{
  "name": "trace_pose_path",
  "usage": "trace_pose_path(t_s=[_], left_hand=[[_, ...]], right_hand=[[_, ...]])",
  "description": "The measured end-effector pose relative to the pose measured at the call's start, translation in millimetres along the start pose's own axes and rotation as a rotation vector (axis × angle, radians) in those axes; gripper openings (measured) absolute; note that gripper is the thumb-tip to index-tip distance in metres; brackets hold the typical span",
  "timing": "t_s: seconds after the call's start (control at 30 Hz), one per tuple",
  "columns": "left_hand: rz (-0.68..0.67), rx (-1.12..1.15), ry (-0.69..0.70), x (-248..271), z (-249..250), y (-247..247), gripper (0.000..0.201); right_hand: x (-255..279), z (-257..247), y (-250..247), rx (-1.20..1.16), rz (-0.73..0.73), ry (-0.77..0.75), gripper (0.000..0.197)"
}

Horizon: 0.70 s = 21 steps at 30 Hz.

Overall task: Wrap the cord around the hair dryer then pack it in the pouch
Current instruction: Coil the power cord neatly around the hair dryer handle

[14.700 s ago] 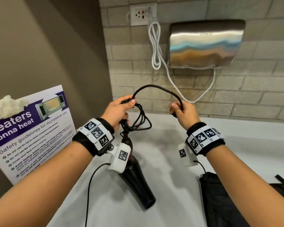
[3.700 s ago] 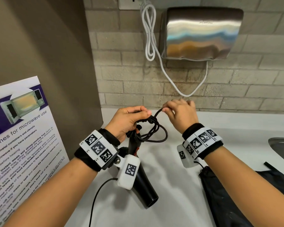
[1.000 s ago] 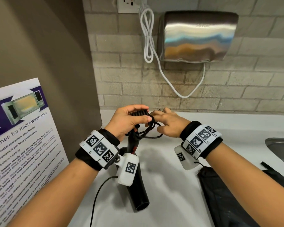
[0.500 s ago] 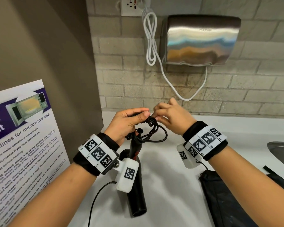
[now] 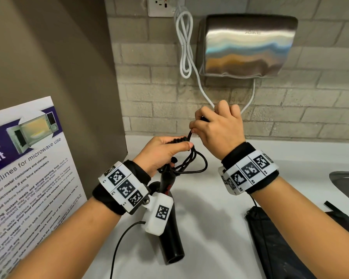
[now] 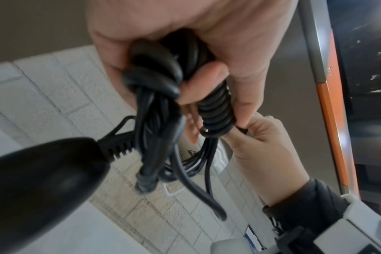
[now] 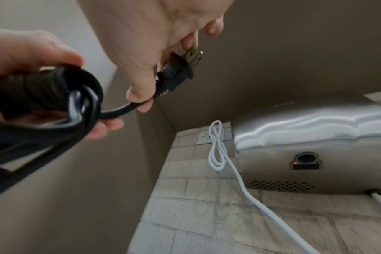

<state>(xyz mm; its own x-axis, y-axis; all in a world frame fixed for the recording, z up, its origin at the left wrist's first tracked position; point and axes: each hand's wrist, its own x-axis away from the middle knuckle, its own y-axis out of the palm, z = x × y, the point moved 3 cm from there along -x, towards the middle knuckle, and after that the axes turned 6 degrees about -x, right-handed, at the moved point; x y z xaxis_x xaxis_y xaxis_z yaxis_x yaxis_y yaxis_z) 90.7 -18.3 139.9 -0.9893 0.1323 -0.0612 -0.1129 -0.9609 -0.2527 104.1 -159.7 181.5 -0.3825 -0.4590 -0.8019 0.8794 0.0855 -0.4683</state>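
Left hand grips the coiled black cord, fingers curled tight round the bundle. The hair dryer hangs below it, nozzle down over the white counter. Right hand pinches the cord just behind the plug (prongs free). Black pouch lies at the counter's near right edge.

Black wristbands, checkered white tags

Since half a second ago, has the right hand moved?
Yes. The right hand has risen and now overlaps the white cable loop under the hand dryer, pulling the plug end up.
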Motion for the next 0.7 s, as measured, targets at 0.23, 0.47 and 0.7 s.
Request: trace_pose_path(t_s=[0.23, 0.47, 0.7], left_hand=[[-0.080, -0.077, -0.010, 3, 5, 2, 0.015], [0.031, -0.014, -0.005, 3, 0, -1, 0.012], [0.169, 0.077, 0.040, 0, 1, -5, 0.006]], right_hand=[[0, -8, -9, 0.027, 0.056, -0.011, 0.010], [9, -12, -13, -0.033, 0.147, -0.032, 0.011], [22, -16, -8, -0.281, -0.225, 0.132, 0.033]])
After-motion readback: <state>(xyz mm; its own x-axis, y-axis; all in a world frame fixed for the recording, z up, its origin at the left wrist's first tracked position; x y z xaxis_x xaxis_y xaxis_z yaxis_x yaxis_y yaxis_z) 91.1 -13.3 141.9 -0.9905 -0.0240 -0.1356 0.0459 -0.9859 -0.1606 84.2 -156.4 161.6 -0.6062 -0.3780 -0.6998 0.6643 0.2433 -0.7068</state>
